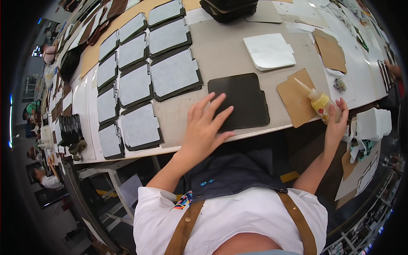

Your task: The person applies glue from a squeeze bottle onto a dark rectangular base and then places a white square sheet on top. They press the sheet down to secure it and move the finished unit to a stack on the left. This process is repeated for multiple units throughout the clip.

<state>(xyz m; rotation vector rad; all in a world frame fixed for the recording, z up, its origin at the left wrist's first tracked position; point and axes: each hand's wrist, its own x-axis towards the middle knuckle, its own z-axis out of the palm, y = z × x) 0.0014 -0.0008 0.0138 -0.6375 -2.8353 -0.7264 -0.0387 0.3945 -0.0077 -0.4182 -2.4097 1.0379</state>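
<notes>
While the right hand (337, 117) grips a squeeze bottle (321, 104) near the table's front edge, the left hand (208, 121) is spread wide, its fingers over the left side of a black panel (248, 110); I cannot tell how firmly they touch it. The bottle is tilted, its pale nozzle directed up and left above a brown card (292, 95). The panel lies flat on a grey-beige board (219, 49), which covers the middle of the worktable (272, 128). To the left of the panel, stacks of grey-faced, black-edged pieces (134, 87) stand in rows. Beyond the panel are a white stack (270, 51) and a dark pile (229, 10). A crumpled wad (339, 84) sits to the right. Across the room, on the left, I observe a co-worker in white (52, 180) and another in pink (49, 55).
</notes>
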